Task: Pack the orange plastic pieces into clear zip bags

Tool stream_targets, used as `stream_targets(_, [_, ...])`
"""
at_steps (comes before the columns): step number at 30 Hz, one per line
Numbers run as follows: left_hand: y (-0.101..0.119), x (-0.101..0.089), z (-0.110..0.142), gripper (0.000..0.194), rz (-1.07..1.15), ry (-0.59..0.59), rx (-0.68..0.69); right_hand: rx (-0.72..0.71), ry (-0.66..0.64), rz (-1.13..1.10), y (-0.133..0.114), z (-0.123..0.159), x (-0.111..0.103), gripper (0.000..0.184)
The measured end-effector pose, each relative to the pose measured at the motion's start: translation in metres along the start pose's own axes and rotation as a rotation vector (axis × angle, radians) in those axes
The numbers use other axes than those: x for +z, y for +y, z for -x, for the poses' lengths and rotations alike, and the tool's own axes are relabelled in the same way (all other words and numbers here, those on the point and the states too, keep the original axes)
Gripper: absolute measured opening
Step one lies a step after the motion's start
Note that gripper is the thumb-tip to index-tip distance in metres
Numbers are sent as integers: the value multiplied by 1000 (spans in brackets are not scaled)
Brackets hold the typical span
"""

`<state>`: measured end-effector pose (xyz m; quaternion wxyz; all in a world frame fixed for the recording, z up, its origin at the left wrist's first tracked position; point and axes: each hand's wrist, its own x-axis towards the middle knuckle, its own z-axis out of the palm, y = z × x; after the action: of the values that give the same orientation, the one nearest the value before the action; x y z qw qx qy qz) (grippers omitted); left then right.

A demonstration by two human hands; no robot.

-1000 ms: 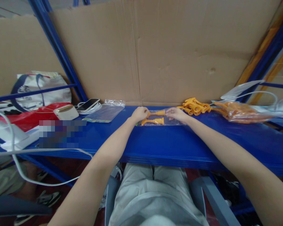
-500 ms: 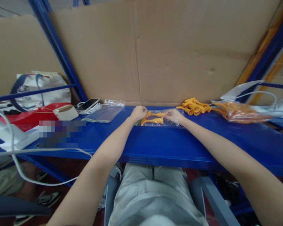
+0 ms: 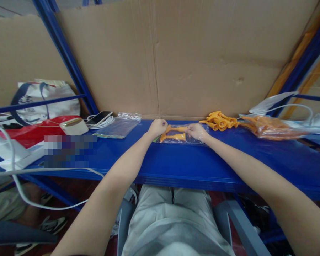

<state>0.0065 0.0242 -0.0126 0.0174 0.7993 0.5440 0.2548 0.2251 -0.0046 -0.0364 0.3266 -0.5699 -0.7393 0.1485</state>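
Two curled hands [image 3: 158,129] [image 3: 197,132] at a clear bag [image 3: 194,139], contact points hidden, actual grip indiscernible.

Dark-screened phone [image 3: 100,118] on coiled white cable [image 3: 110,122]

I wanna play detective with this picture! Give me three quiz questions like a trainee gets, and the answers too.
1. Which lies just to the right of the right hand?
A) a red shoe
B) a pile of orange pieces
C) a green cup

2. True or false: the white tote bag is on the left side of the picture.

3. How many orange objects show between the left hand and the right hand?

Key: 1. B. 2. True. 3. Two.
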Motion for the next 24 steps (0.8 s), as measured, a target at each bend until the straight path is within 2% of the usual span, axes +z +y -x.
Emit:
stream_targets(5, [-1,4,-1,29,-19,53,62,-36,-55,-146,6,-2,1,27])
stream_targets(9, [-1,6,-2,29,29,36,94,-42,-104,-225,9,-3,0,25])
stream_targets(12, [-1,6,-2,29,35,30,94,-7,-81,-277,8,-3,1,23])
stream_targets(15, [-2,3,-1,30,22,15,88,5,-94,-315,7,-2,0,29])
stream_targets(19, [-2,-1,-1,30,29,-16,80,-39,-197,-339,6,2,-6,38])
stream_targets(24, [-2,-3,0,31,30,-26,68,-91,-261,-330,4,5,-11,50])
